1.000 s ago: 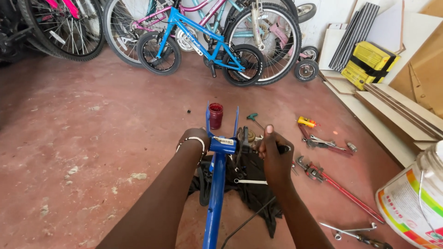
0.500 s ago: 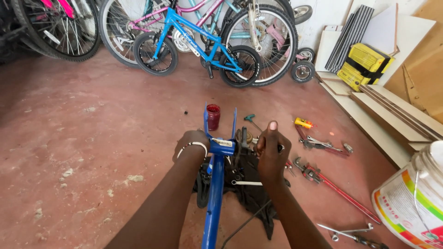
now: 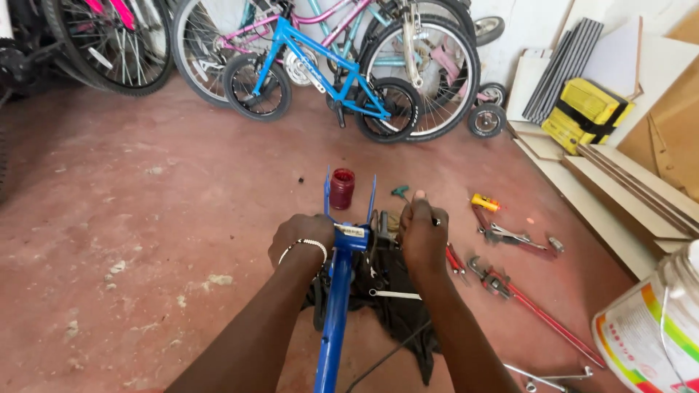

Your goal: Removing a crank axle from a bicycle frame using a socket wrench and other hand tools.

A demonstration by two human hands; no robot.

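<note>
Two hands on the job: our left hand grasps the blue bike frame; right hand clenched round a thin tool.

Blue bike fork, upside down, steerer running toward the camera, two thin legs sticking up past the crown with a white sticker. Small dark tool just right of the fork crown, mostly hidden in fist.

Both forearms stretched forward and down, nearly parallel. Left hand knuckles up, fingers curled closed, beaded band at the wrist. Right hand raised slightly higher, fingers pinched shut, thumb tip pointing up.
</note>
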